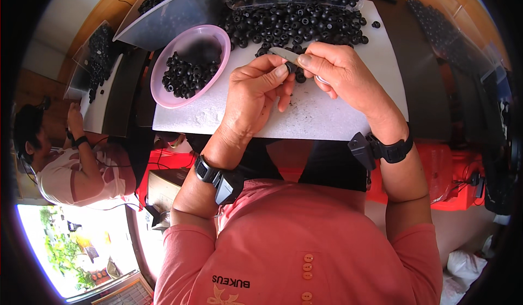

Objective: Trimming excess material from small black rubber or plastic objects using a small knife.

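Observation:
Over the white work board, my left hand point(256, 89) pinches a small black ring-like part point(291, 67) between thumb and fingertips. My right hand point(343, 73) is closed around a small knife point(283, 54), its blade pointing left across the top of that part. The knife's handle is mostly hidden in my fingers. Just beyond my hands spreads a heap of similar round black parts point(294, 26), many showing a hole. At the left, a pink round basin point(158, 89) holds more of them.
A clear plastic bin point(348, 4) lies at the far edge with black parts spilling out. Left of it leans a grey-blue bin point(163, 29). Dark crumbs dot the white board point(327, 121). Another person point(81, 168) sits at a table on the left.

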A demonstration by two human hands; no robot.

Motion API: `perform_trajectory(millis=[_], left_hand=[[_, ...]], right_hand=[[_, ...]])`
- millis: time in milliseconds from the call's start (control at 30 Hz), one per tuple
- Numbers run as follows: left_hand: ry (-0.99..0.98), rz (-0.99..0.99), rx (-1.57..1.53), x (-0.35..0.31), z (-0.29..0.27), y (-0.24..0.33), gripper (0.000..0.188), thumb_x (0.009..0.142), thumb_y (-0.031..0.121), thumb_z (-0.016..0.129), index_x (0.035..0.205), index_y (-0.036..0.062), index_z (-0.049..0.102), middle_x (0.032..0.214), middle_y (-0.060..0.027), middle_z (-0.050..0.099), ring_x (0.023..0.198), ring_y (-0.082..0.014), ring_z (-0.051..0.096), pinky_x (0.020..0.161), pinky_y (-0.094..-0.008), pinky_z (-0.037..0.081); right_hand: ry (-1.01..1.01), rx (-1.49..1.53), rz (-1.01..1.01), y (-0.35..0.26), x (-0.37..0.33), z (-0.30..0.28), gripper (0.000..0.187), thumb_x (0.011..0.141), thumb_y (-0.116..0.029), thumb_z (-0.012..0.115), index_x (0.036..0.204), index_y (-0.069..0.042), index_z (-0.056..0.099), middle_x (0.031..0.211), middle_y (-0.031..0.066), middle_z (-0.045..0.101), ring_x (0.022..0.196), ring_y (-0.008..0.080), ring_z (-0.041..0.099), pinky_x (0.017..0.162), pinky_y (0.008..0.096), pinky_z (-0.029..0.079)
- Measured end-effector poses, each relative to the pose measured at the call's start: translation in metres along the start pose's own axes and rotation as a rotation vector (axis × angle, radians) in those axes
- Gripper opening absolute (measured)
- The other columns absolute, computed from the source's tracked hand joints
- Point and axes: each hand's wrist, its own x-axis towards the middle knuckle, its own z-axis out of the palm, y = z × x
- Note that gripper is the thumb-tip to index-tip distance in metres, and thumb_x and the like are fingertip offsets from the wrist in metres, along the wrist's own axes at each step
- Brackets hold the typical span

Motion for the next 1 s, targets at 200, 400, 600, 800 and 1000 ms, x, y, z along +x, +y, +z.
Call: perform_trajectory(millis=[200,400,600,800,1000], left_hand=[[0.003,-0.030,-0.029,-0.001,-0.003,0.000,0.014,0.097,0.010,0.057,0.101,-0.0040,0.060,0.089,-0.0132,0.063,0.069,-0.0165,0.058,0.046,-0.0256,0.042],[-0.017,-0.055,-0.085,-0.002,-0.008,-0.001,0.014,0.096,0.009,0.057,0.101,-0.0044,0.059,0.087,-0.0135,0.061,0.066,-0.0157,0.054,0.044,-0.0241,0.038],[-0.008,-0.071,-0.049,0.000,-0.012,0.002,0.020,0.096,0.011,0.058,0.105,-0.0065,0.060,0.086,-0.0118,0.060,0.065,-0.0148,0.053,0.044,-0.0236,0.038],[-0.019,-0.061,-0.140,0.003,-0.006,0.002,0.021,0.097,0.011,0.058,0.108,-0.0051,0.065,0.079,-0.0077,0.061,0.064,-0.0126,0.054,0.047,-0.0236,0.039],[-0.060,0.017,-0.089,0.002,-0.006,-0.001,0.024,0.097,0.011,0.057,0.113,-0.0066,0.061,0.092,-0.0107,0.059,0.070,-0.0145,0.055,0.047,-0.0234,0.039]], right_hand=[[0.007,-0.107,-0.041,-0.001,-0.001,0.002,0.026,0.097,-0.021,0.059,0.080,-0.001,0.061,0.064,0.0020,0.056,0.054,0.0067,0.044,0.048,0.0255,0.036],[0.048,-0.174,-0.171,0.006,-0.001,0.007,0.024,0.096,-0.018,0.059,0.081,0.001,0.059,0.061,0.0062,0.057,0.054,0.0104,0.047,0.051,0.0294,0.039],[-0.134,-0.210,-0.244,0.011,-0.005,0.010,0.021,0.096,-0.020,0.060,0.084,-0.002,0.062,0.059,0.0081,0.056,0.052,0.0123,0.048,0.052,0.0309,0.040],[0.009,0.113,-0.123,0.009,-0.002,-0.010,0.024,0.100,-0.024,0.057,0.089,-0.003,0.061,0.073,0.0009,0.057,0.052,0.0048,0.047,0.047,0.0210,0.037],[0.081,0.043,-0.169,0.009,0.001,0.002,0.032,0.096,-0.033,0.063,0.079,-0.006,0.060,0.054,-0.0033,0.047,0.046,0.0029,0.040,0.041,0.0217,0.030]])
